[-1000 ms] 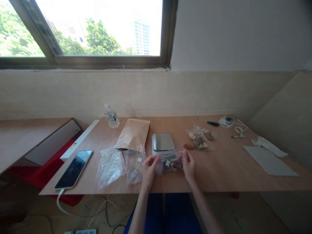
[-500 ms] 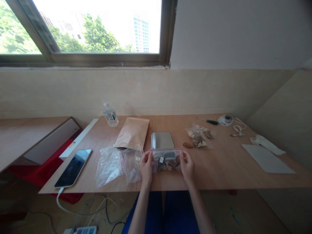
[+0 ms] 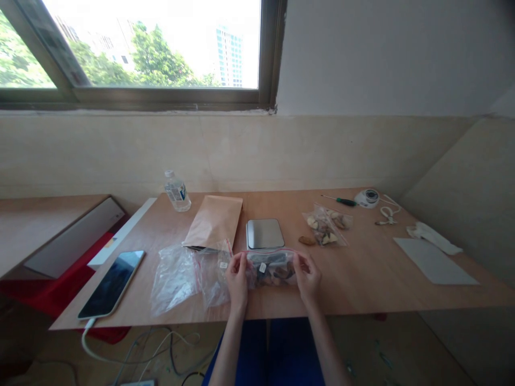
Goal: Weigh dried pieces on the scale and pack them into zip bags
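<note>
A clear zip bag [image 3: 276, 274] with a red seal strip and a small white label holds dark and brown dried pieces. My left hand [image 3: 237, 273] pinches its top left corner, and my right hand [image 3: 306, 272] pinches the top right corner. The bag hangs close to the table's front, with the red strip stretched between my fingers. Just behind it lies a flat silver digital scale [image 3: 264, 234]. Clear empty-looking plastic bags [image 3: 176, 279] lie to the left of my left hand, one with a small white label.
A brown paper pouch [image 3: 215, 221], a water bottle [image 3: 177, 193] and a phone [image 3: 112, 284] on a cable are to the left. On the right are filled zip bags [image 3: 326, 225], a loose brown piece [image 3: 307, 240], a screwdriver [image 3: 345, 202], a white camera [image 3: 367, 198] and a white sheet [image 3: 434, 261].
The whole view has shifted slightly, so the table's things sit a little further left. Both hands still grip the zip bag, and its red strip looks a little more bowed near the right hand.
</note>
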Available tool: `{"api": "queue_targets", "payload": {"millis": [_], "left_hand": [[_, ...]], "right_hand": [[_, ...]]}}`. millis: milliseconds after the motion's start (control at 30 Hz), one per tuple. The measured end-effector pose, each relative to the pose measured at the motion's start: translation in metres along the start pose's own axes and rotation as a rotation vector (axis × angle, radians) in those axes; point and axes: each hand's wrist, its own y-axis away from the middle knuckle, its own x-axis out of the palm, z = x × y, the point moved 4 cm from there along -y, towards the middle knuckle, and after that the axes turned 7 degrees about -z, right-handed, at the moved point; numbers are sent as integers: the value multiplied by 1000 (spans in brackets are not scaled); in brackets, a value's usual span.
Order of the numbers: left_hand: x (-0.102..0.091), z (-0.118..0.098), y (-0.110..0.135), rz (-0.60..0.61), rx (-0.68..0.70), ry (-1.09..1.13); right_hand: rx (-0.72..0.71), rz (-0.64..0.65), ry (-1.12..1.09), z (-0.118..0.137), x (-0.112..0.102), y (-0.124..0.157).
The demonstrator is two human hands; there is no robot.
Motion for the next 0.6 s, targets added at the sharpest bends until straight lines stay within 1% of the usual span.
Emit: {"api": "queue_targets", "payload": {"millis": [333, 600], "left_hand": [[-2, -4, 2, -14, 68, -126], [-3, 3, -1, 3, 36, -75]], "right_hand": [[12, -29, -7, -3, -1, 0], [100, 23, -57, 2, 2, -1]]}}
